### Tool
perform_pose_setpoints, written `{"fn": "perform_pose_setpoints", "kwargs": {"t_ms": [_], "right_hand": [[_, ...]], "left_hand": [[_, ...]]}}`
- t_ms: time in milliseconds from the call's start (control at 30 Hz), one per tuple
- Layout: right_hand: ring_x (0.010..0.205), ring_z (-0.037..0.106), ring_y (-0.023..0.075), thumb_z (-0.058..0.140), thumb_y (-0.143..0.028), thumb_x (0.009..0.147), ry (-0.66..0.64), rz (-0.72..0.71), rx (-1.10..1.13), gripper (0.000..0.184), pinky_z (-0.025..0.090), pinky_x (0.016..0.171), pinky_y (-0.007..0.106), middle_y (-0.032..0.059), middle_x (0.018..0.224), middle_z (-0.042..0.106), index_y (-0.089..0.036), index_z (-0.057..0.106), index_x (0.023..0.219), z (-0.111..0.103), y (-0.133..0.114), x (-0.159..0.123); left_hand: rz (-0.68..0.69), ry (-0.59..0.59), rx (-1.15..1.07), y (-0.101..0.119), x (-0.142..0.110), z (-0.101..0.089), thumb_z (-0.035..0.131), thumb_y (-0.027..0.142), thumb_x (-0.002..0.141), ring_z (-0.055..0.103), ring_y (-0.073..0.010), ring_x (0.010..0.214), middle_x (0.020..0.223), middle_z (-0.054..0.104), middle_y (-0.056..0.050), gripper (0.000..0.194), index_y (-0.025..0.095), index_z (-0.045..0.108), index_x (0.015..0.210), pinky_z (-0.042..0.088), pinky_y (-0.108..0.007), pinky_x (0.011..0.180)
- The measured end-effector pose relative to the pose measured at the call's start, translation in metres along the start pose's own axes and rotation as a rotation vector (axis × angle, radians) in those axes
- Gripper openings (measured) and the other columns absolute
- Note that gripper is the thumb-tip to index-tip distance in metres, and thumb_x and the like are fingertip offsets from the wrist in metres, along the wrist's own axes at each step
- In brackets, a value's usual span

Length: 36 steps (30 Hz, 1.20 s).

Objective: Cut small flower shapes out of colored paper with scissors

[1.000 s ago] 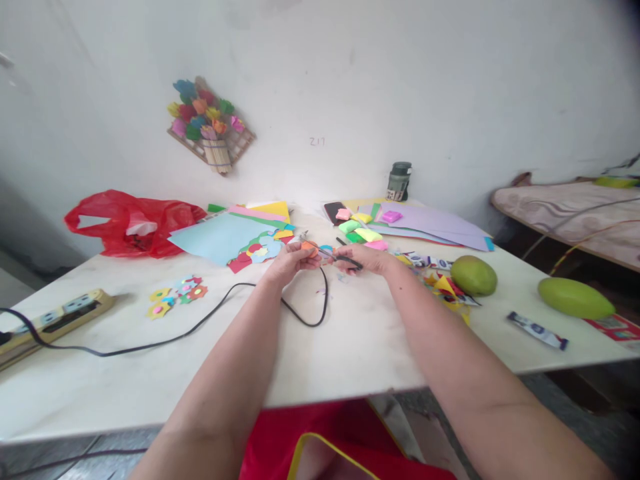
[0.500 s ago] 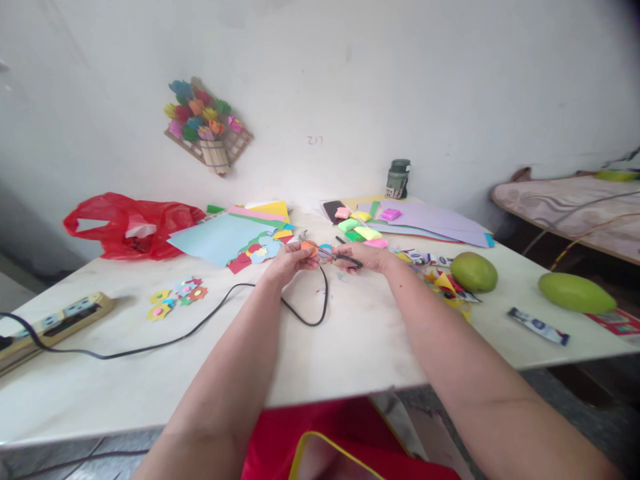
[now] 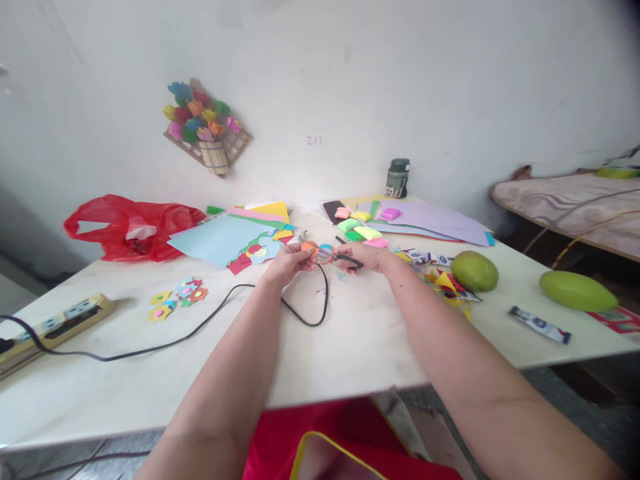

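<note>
My left hand (image 3: 291,261) pinches a small piece of orange paper (image 3: 309,250) above the middle of the table. Facing it, my right hand (image 3: 363,256) grips a pair of scissors with black handles (image 3: 353,263). The blades point left and reach the orange paper; whether they are apart is too small to tell. Below my left hand loops a black cord (image 3: 320,323); its end near the hand is partly hidden. Small paper flowers with coloured centres (image 3: 177,299) lie to the left.
Coloured paper sheets (image 3: 215,239) and a red plastic bag (image 3: 135,230) lie at back left. Soft coloured packets (image 3: 367,233), purple paper (image 3: 430,223) and a green bottle (image 3: 398,179) are at back right. Two green mangoes (image 3: 475,272) sit right; a power strip (image 3: 60,327) is left.
The view has shifted slightly. Both hands stay nearly in the same place, with the orange paper and the scissors still held.
</note>
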State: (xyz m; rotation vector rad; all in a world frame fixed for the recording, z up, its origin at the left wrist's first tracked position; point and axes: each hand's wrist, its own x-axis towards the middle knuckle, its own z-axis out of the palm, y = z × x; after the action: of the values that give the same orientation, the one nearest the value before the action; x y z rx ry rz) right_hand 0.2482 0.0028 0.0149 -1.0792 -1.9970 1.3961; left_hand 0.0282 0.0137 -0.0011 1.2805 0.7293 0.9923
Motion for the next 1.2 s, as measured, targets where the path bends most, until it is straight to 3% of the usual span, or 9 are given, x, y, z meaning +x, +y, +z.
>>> {"fn": "perform_pose_setpoints", "kwargs": {"t_ms": [1200], "right_hand": [[0.039, 0.039, 0.0059, 0.061, -0.026, 0.067, 0.033, 0.020, 0.137, 0.024, 0.029, 0.039, 0.021, -0.0079, 0.044, 0.043, -0.009, 0.063, 0.084, 0.005, -0.011, -0.002]], "left_hand": [[-0.019, -0.024, -0.065, 0.000, 0.000, 0.001, 0.073, 0.024, 0.067, 0.066, -0.0142, 0.055, 0.066, 0.069, -0.007, 0.020, 0.010, 0.063, 0.076, 0.052, -0.022, 0.054]]}}
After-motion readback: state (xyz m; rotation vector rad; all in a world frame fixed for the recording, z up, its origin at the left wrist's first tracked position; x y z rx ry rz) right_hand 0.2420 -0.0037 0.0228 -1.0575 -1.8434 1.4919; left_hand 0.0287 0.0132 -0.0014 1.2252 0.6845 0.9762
